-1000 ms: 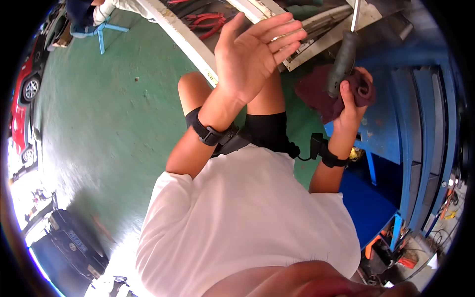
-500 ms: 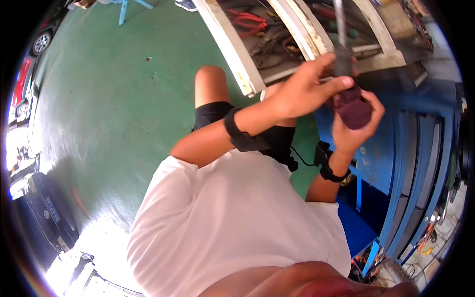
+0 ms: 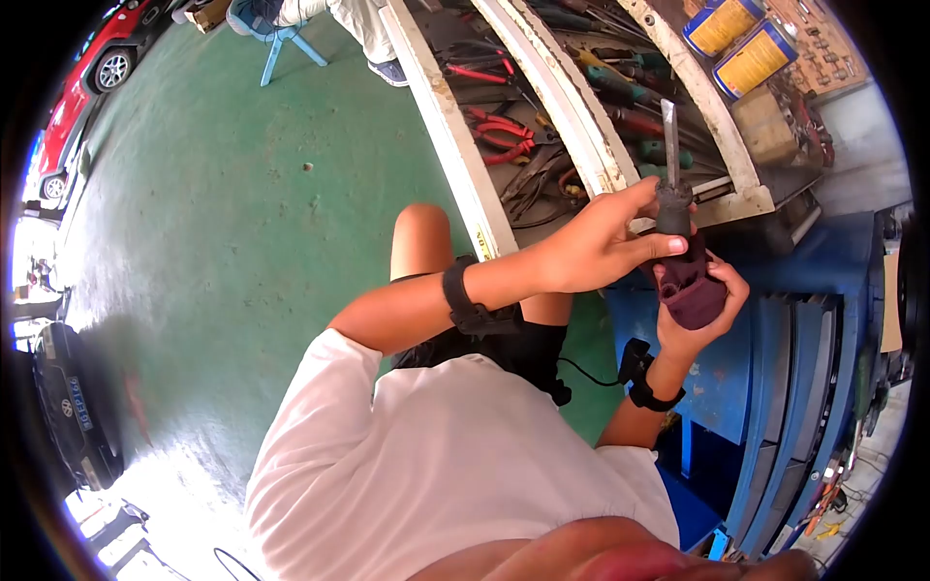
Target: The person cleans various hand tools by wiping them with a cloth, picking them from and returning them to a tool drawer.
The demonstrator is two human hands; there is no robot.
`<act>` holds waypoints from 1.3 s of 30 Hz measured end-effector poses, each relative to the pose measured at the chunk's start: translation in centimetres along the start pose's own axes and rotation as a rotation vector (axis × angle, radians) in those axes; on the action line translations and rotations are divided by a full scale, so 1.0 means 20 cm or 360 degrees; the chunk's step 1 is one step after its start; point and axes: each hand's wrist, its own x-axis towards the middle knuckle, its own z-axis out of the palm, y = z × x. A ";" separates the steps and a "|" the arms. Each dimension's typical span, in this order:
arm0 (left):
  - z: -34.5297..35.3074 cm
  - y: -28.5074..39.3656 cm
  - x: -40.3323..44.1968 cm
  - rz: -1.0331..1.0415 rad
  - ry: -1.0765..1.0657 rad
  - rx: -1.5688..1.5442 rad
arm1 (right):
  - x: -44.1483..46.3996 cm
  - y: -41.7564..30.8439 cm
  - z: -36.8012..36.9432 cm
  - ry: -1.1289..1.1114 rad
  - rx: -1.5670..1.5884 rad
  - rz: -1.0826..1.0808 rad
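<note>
A screwdriver (image 3: 673,215) stands roughly upright with its flat metal blade pointing up, in front of the tool drawer. My left hand (image 3: 601,237) reaches in from the left, thumb and fingers closed round its dark handle just below the blade. Below that, a maroon cloth (image 3: 696,295) is bunched about the lower end of the handle. My right hand (image 3: 702,315) holds this cloth from beneath and from the right, its fingers wrapped round it. The bottom end of the handle is hidden in the cloth.
A white-framed drawer (image 3: 572,92) holds red-handled pliers (image 3: 504,136) and several screwdrivers. Two yellow-and-blue cans (image 3: 754,60) stand behind it. A blue cabinet (image 3: 717,387) is at the right. Another person's leg (image 3: 363,34) and a blue stool (image 3: 276,44) are at the top left.
My left hand has come over from its open, raised pose and closed on the screwdriver handle. The cloth has gone from hanging loose to being bunched round the handle. The view has shifted.
</note>
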 end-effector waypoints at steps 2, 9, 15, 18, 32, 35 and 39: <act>0.00 0.00 0.01 0.0016 0.0020 -0.0020 | 0.02 0.01 0.00 0.0017 -0.0012 -0.0037; -0.23 0.11 0.01 0.0317 0.0775 -0.0065 | 0.01 0.12 -0.20 0.0079 -0.0596 -0.0099; -0.72 0.45 0.15 0.0236 0.1031 0.0506 | -0.13 0.28 -0.37 0.0034 -0.0877 0.0253; -0.91 0.49 0.38 0.0275 0.0721 0.1062 | -0.14 0.27 -0.34 0.0067 -0.0787 0.0314; -0.97 0.18 1.19 0.0165 -0.0698 0.3034 | -0.01 0.28 -0.04 -0.0424 -0.0410 0.0131; -0.95 0.17 1.21 -0.0215 -0.0992 0.3203 | -0.07 0.34 -0.07 -0.0409 -0.0385 0.0224; -0.97 0.15 1.22 -0.0333 -0.0943 0.3234 | -0.10 0.39 -0.09 -0.0374 -0.0329 0.0333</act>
